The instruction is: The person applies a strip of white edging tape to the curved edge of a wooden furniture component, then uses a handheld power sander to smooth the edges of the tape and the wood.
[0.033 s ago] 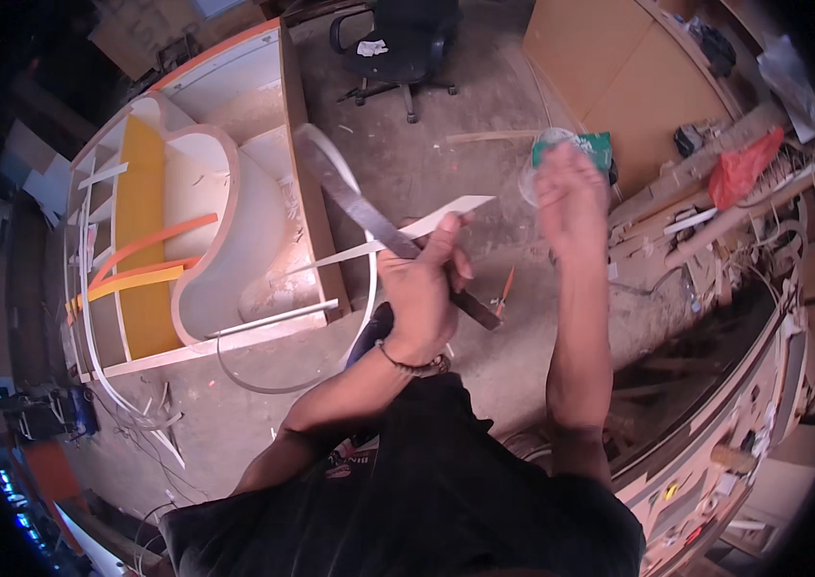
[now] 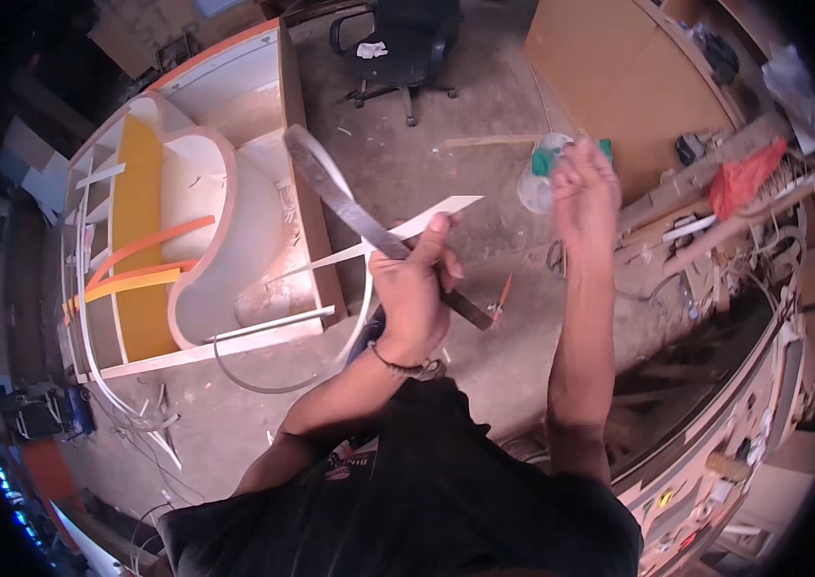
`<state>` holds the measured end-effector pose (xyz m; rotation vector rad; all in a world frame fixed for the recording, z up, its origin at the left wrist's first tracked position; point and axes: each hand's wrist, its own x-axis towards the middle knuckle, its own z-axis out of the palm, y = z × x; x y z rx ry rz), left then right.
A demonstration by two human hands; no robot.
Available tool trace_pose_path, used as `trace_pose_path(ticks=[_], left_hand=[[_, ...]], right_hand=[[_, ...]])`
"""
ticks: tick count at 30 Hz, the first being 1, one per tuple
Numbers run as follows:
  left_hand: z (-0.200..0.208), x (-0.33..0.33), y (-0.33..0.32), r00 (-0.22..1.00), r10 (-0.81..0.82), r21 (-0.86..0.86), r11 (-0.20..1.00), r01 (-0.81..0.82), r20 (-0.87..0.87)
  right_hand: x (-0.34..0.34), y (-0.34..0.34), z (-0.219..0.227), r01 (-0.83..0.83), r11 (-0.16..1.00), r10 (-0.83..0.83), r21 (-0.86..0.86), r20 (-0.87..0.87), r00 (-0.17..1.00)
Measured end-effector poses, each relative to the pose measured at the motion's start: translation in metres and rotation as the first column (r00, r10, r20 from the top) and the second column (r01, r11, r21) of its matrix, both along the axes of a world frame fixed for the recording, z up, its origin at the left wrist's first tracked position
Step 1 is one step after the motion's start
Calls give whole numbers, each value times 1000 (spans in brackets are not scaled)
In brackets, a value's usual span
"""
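Observation:
My left hand (image 2: 414,293) is closed around a dark grey strip (image 2: 335,197), whose far end curls over to a white inner face. A thin white pointed strip (image 2: 432,216) crosses it at my thumb. The dark strip's near end sticks out below my fingers. A long thin band loops down beside my left wrist and up toward the cabinet. My right hand (image 2: 585,192) is raised at the right, fingers bunched and blurred, in front of a green packet (image 2: 604,149) and a white tub (image 2: 534,192). Whether it holds anything cannot be made out.
An open cabinet frame (image 2: 326,279) with a curved white divider and a yellow panel lies at the left, orange and yellow strips across it. A black office chair (image 2: 398,58) stands ahead. Wood scraps, a red plastic bag (image 2: 749,178) and a cluttered bench (image 2: 705,481) line the right.
My right hand has shifted slightly right, uncovering more of the white tub. My left hand has drifted a little left with both strips in it.

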<state>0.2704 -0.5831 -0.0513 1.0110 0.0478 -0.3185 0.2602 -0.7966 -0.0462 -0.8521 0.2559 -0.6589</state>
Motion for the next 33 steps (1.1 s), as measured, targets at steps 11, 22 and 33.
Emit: trace_pose_path(ticks=[11,22,33], left_hand=[[2,251,-119,966,140,-175,968,-179,-217],[35,423,-177,921,249,-182,933,-312,-301],[78,600,-293,897,436,-55,897,-439,-71]], right_hand=[[270,-77,70,-195,440,-27,-877,-230,973],[503,-127,98,-799,-27,388,-600,-743,545],[704,-355,70,-238,507,235,-829,-133,963]])
